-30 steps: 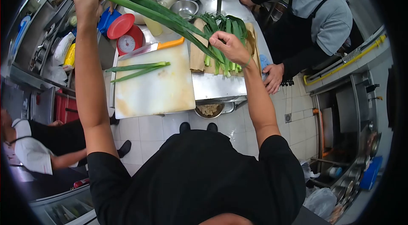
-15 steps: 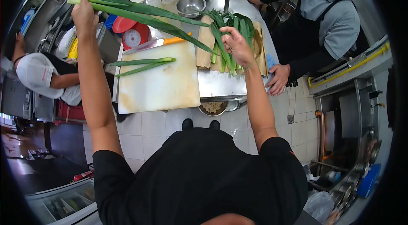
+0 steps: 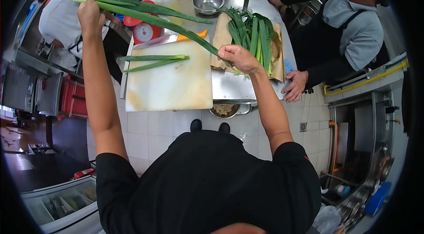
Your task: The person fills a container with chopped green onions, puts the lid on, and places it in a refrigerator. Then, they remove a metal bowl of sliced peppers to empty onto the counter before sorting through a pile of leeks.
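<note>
My left hand (image 3: pixel 91 11) is raised at the upper left, closed around the pale end of a long green leek (image 3: pixel 145 16). Its leaves slant down to the right above the cutting board. My right hand (image 3: pixel 240 59) pinches the tip of the lower leaf, while the upper leaf hangs free. Two shorter green pieces (image 3: pixel 154 58) lie on the white cutting board (image 3: pixel 168 86). Behind them, along the board's far edge, rests a knife with a yellow handle (image 3: pixel 193 36). A bunch of leeks (image 3: pixel 255 35) lies on brown paper (image 3: pixel 277 55) just beyond my right hand.
A red scale (image 3: pixel 145 31) stands behind the board's left side. Metal bowls (image 3: pixel 208 2) sit farther back near the table posts. A co-worker (image 3: pixel 349 26) leans on the table's right side; another person (image 3: pixel 66 17) is at the left. Below the table edge is a pan of pale pieces (image 3: pixel 224 110).
My right hand has moved down and left and closed on the leaf tip. My left hand still grips the pale end. The person at the left has shifted upward in view.
</note>
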A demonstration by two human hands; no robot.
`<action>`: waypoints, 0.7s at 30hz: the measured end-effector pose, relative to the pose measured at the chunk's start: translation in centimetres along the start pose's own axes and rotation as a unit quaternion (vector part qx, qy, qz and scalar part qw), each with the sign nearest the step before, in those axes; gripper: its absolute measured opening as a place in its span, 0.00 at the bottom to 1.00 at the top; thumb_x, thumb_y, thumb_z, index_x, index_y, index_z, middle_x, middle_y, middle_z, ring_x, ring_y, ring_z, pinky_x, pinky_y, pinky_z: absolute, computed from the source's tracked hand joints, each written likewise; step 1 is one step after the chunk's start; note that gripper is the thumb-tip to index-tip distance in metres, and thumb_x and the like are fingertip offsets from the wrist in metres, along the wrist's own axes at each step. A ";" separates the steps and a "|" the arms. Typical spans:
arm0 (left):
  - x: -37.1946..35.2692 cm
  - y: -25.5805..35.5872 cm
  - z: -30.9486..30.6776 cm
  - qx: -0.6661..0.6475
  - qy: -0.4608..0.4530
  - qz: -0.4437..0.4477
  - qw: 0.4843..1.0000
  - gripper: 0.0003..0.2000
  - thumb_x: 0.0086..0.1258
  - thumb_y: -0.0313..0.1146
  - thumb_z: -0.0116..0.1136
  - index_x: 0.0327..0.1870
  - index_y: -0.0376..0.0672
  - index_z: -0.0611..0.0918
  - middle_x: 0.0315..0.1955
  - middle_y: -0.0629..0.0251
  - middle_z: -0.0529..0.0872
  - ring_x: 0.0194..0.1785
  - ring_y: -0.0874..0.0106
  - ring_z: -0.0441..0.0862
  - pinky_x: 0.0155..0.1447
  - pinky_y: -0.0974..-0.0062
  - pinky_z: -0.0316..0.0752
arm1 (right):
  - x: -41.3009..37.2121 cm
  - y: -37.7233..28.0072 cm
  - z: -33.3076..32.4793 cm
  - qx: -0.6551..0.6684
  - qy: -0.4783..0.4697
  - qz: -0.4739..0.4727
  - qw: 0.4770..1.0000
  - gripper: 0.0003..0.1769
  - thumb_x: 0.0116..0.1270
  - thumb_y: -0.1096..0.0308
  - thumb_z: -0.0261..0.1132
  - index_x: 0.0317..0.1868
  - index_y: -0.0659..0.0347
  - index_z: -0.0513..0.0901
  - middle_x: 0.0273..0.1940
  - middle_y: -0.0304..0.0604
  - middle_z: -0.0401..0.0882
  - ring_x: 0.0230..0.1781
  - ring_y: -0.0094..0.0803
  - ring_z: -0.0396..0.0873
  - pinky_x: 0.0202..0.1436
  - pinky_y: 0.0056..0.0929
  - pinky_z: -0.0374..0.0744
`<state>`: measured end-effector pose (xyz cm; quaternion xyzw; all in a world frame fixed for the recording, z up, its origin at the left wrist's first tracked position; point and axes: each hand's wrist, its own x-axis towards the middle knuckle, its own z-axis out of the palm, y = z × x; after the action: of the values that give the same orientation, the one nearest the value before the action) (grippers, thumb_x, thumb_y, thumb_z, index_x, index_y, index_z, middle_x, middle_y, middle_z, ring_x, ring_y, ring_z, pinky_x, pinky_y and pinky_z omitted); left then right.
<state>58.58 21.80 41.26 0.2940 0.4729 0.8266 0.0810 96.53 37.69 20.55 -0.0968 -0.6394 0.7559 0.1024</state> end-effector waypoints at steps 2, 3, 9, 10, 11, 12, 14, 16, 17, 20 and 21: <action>-0.7 0.4 -0.4 0.015 0.020 0.001 1.000 0.13 0.75 0.34 0.53 0.45 0.29 0.72 0.39 0.53 0.82 0.42 0.59 0.84 0.49 0.66 0.81 | 0.3 0.7 -0.1 0.029 0.072 0.006 0.997 0.15 0.71 0.56 0.64 0.35 0.59 0.83 0.24 0.24 0.71 0.22 0.12 0.60 0.26 0.14 0.59; -0.9 0.4 -0.9 0.016 0.002 -0.002 1.000 0.13 0.75 0.34 0.52 0.46 0.29 0.72 0.39 0.53 0.82 0.41 0.59 0.84 0.49 0.65 0.81 | 0.5 1.0 -0.1 0.030 0.070 0.007 0.997 0.15 0.71 0.56 0.64 0.35 0.59 0.83 0.24 0.24 0.71 0.22 0.12 0.60 0.26 0.14 0.59; -3.1 -0.9 -2.2 0.032 0.050 0.008 0.998 0.13 0.75 0.33 0.52 0.46 0.28 0.71 0.37 0.53 0.81 0.38 0.60 0.84 0.46 0.66 0.81 | 2.4 5.1 1.1 0.263 0.199 -0.116 0.937 0.06 0.73 0.65 0.59 0.38 0.57 0.80 0.34 0.30 0.76 0.30 0.16 0.67 0.35 0.16 0.66; -3.1 -0.9 -2.7 0.034 0.053 0.010 0.998 0.13 0.75 0.33 0.52 0.46 0.28 0.71 0.37 0.53 0.81 0.38 0.60 0.84 0.46 0.66 0.81 | 2.8 6.5 0.5 0.264 0.195 -0.114 0.938 0.06 0.73 0.65 0.59 0.38 0.57 0.80 0.34 0.30 0.76 0.30 0.16 0.67 0.35 0.16 0.66; -3.1 -0.9 -3.2 0.034 0.071 0.025 0.997 0.13 0.75 0.33 0.52 0.45 0.28 0.71 0.37 0.53 0.81 0.38 0.59 0.84 0.46 0.65 0.81 | 3.0 8.1 -0.3 0.319 0.209 -0.122 0.916 0.06 0.73 0.66 0.59 0.38 0.57 0.79 0.35 0.30 0.76 0.30 0.17 0.68 0.35 0.17 0.66; -3.1 -0.5 -3.4 0.033 0.088 0.040 0.995 0.13 0.75 0.33 0.52 0.45 0.28 0.71 0.37 0.53 0.81 0.38 0.59 0.84 0.46 0.64 0.81 | 3.1 8.1 -0.4 0.372 0.223 -0.130 0.892 0.06 0.73 0.66 0.58 0.38 0.57 0.78 0.35 0.30 0.76 0.30 0.18 0.69 0.35 0.17 0.67; -2.9 0.4 -4.0 0.034 0.101 0.057 0.993 0.13 0.75 0.33 0.51 0.45 0.28 0.70 0.36 0.52 0.81 0.37 0.59 0.84 0.47 0.63 0.81 | 2.6 8.2 -0.8 0.364 0.241 -0.114 0.893 0.06 0.75 0.66 0.56 0.40 0.56 0.77 0.35 0.30 0.76 0.30 0.18 0.70 0.35 0.17 0.68; -2.5 1.2 -4.7 0.040 0.102 0.060 0.992 0.13 0.75 0.33 0.51 0.45 0.28 0.70 0.37 0.52 0.81 0.38 0.58 0.84 0.47 0.62 0.81 | 1.4 3.9 1.7 0.320 0.270 -0.022 0.908 0.08 0.76 0.64 0.53 0.42 0.56 0.77 0.33 0.30 0.75 0.29 0.18 0.69 0.32 0.17 0.68; -2.2 1.3 -5.1 0.044 0.102 0.058 0.992 0.13 0.76 0.33 0.50 0.46 0.29 0.70 0.38 0.51 0.82 0.39 0.57 0.84 0.47 0.63 0.81 | 1.5 4.0 1.4 0.260 0.198 -0.030 0.945 0.10 0.77 0.61 0.52 0.45 0.56 0.76 0.31 0.29 0.71 0.26 0.16 0.65 0.28 0.16 0.65; -2.0 1.5 -5.5 0.034 0.103 0.057 0.993 0.13 0.76 0.33 0.51 0.46 0.29 0.70 0.39 0.51 0.82 0.41 0.57 0.84 0.48 0.63 0.81 | 1.8 3.3 1.8 0.199 0.096 -0.003 0.975 0.12 0.78 0.59 0.52 0.47 0.58 0.76 0.28 0.28 0.66 0.23 0.15 0.60 0.25 0.15 0.61; -1.8 1.4 -5.8 0.033 0.102 0.057 0.993 0.13 0.76 0.33 0.51 0.46 0.29 0.70 0.39 0.51 0.82 0.41 0.57 0.84 0.48 0.63 0.81 | 1.9 2.4 2.3 0.173 0.075 0.003 0.982 0.15 0.77 0.56 0.53 0.47 0.59 0.78 0.26 0.25 0.62 0.21 0.14 0.55 0.24 0.15 0.57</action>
<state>56.99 16.06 39.50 0.2371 0.4882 0.8396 -0.0249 93.98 35.62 18.55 -0.1364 -0.4894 0.8458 0.1627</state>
